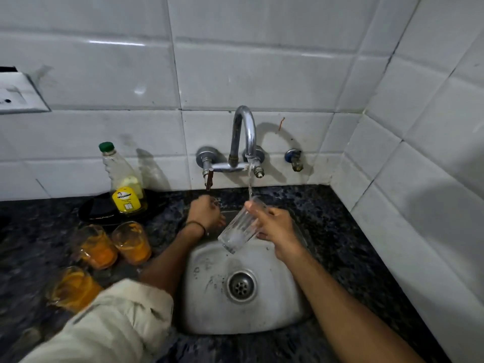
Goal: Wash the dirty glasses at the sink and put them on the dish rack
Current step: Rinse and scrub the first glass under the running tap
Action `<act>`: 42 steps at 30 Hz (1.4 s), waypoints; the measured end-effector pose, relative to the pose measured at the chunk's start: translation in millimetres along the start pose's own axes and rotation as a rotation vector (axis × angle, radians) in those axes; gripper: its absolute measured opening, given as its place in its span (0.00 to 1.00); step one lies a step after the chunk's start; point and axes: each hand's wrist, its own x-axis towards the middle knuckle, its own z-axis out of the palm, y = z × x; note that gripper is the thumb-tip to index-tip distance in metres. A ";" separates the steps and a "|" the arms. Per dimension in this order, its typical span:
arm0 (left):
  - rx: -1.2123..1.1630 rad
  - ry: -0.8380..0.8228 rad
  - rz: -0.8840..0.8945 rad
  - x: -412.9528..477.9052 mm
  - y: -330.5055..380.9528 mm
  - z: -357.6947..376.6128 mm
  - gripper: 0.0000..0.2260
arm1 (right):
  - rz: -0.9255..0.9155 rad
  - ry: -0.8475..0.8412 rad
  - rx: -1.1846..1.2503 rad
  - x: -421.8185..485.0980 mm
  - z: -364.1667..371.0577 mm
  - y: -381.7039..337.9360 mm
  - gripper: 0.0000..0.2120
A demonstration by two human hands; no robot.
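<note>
My right hand [275, 226] grips a clear ribbed glass [239, 229], tilted over the steel sink [209, 297]. Its mouth points up under the stream of water that falls from the tap [245, 132]. My left hand [205, 213] is at the sink's back edge, just below the tap's left handle [208, 179]; what its blurred fingers touch is unclear. Three dirty glasses smeared with orange stand on the dark counter to the left of the sink: one [98, 247], another [132, 242], and a third [72, 286] nearer me.
A bottle of yellow dish liquid [125, 184] with a green cap stands on a black plate [99, 210] behind the dirty glasses. White tiled walls close in behind and on the right. A small valve [294, 159] sticks out right of the tap. No dish rack is in view.
</note>
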 end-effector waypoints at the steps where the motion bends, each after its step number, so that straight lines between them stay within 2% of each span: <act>1: -0.215 -0.040 -0.019 -14.7 -3.4 6.5 0.07 | 0.110 -0.025 0.068 1.0 0.4 2.8 0.20; 3: -0.608 -0.062 -0.017 -47.1 -8.8 15.7 0.10 | 0.298 -0.105 0.176 4.5 3.4 10.1 0.20; 5: -0.779 -0.075 0.049 -72.5 -12.0 19.1 0.12 | 0.462 -0.166 0.287 5.0 7.7 17.3 0.24; 7: -0.718 -0.089 0.187 -89.0 -12.2 19.7 0.16 | 0.583 -0.198 0.383 -0.8 11.3 22.5 0.27; 9: -0.553 -0.072 0.312 -100.0 -10.3 21.4 0.20 | 0.655 -0.233 0.452 -8.8 15.7 28.4 0.28; 14: -0.412 -0.096 0.351 -100.3 -13.2 20.0 0.29 | 0.717 -0.261 0.523 -17.0 18.7 45.6 0.21; 16: -0.374 -0.041 0.349 -101.8 -12.8 18.4 0.29 | 0.705 -0.296 0.500 -20.1 13.1 46.0 0.24; 18: -0.397 0.025 0.324 -105.5 -8.6 16.9 0.27 | 0.658 -0.350 0.382 -25.8 5.5 40.8 0.29; 20: -0.427 0.073 0.304 -107.9 -4.5 15.5 0.26 | 0.542 -0.380 0.112 -33.3 -2.0 36.4 0.30; 24: -0.421 0.114 0.291 -113.1 1.8 9.8 0.25 | 0.000 -0.317 -0.580 -32.5 -15.9 45.1 0.14; 25: -0.396 0.124 0.293 -114.2 2.9 7.8 0.25 | -0.121 -0.343 -0.662 -32.6 -18.9 46.7 0.17; 27: -0.350 0.140 0.292 -117.8 5.1 3.4 0.25 | -0.250 -0.446 -0.673 -34.9 -17.1 48.4 0.27; 30: -0.295 0.147 0.303 -122.1 3.8 -3.8 0.27 | -0.350 -0.452 -0.621 -39.1 -1.1 46.5 0.35; 35: -0.261 0.150 0.325 -127.0 -4.2 -31.0 0.28 | -0.495 -0.394 -0.441 -44.2 26.4 36.4 0.23; 39: -0.278 0.059 0.304 -133.4 -27.5 -77.5 0.26 | -0.469 -0.479 -0.269 -39.3 70.3 26.7 0.23; 42: -0.304 0.244 0.203 -138.6 -67.5 -122.5 0.24 | -0.411 -0.550 -0.198 -35.5 121.9 14.0 0.29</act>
